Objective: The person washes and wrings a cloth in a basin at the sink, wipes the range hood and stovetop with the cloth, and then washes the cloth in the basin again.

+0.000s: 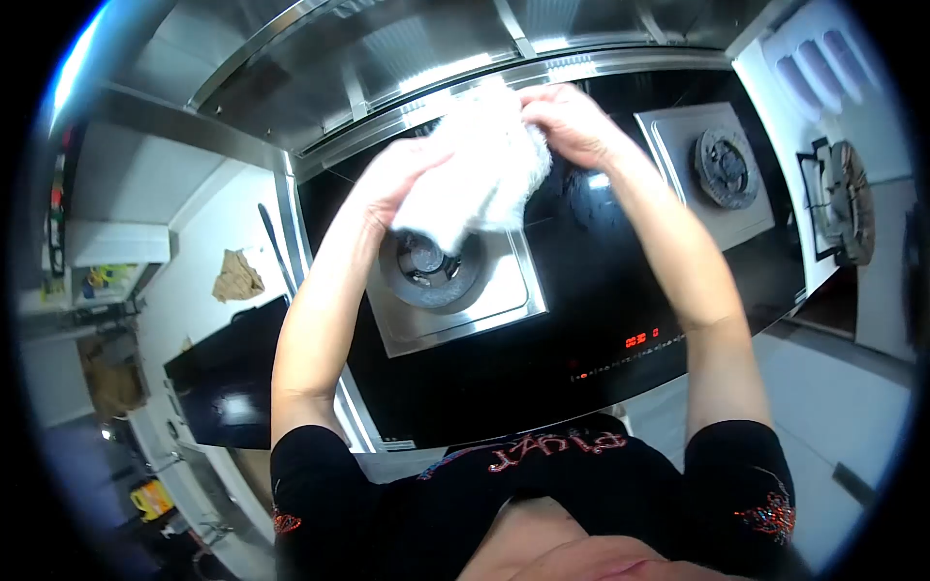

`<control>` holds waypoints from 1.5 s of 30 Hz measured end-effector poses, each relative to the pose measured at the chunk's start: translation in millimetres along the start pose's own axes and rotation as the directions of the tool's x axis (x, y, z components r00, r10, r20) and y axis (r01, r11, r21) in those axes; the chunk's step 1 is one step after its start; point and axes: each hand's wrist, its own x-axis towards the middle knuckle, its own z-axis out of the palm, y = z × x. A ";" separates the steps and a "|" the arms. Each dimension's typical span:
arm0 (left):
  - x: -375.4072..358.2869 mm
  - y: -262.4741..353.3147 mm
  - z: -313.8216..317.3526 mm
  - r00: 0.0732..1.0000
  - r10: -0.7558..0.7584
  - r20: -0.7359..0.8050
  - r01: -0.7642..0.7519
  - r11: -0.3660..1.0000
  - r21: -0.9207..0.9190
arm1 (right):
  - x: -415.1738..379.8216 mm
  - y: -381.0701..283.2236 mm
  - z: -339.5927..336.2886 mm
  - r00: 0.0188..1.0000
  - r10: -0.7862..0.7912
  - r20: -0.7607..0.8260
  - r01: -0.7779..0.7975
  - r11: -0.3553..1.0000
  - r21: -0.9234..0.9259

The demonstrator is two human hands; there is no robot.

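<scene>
A white fluffy cloth is held up between my two hands, above the back of the left burner. My left hand grips its left side, with the fingertips partly hidden by the cloth. At the cloth's upper right corner, my right hand is closed on the edge. Below lies a black glass cooktop with wet-looking marks near the right hand. The left burner sits in a square steel plate, partly covered by the cloth.
A second burner is on the right. Beyond it stands a pan support beside a burner ring. A red lit display shows near the front edge. Crumpled brown paper lies left, and a steel panel rises behind.
</scene>
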 end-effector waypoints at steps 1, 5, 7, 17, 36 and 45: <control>0.0 9.2 1.8 0.996 -0.021 -0.082 0.005 0.981 -0.195 | -7.2 4.2 -17.0 0.989 -0.054 -0.138 0.027 0.980 -0.195; 40.4 37.5 -36.0 0.868 0.262 -0.421 -0.244 0.965 0.098 | -34.6 33.8 -66.3 0.818 -0.472 -0.329 -0.109 0.434 -0.894; 67.7 53.0 -36.3 0.793 0.408 -0.452 -0.102 0.821 0.562 | -42.3 53.5 -74.9 0.777 -0.602 -0.184 -0.070 0.208 -0.976; 264.5 3.0 -33.5 0.820 0.194 0.539 -0.404 -0.472 0.784 | -42.0 53.3 -62.0 0.813 -0.541 -0.216 -0.166 0.140 -0.976; 274.8 3.0 -30.6 0.933 -0.206 0.295 -0.344 -0.755 0.559 | -43.5 59.9 -67.7 0.821 -0.547 -0.163 -0.115 0.122 -0.986; 239.8 16.1 -41.5 0.969 -0.113 0.222 -0.228 -0.760 0.608 | -47.4 55.5 -67.0 0.833 -0.505 -0.225 -0.122 0.229 -0.966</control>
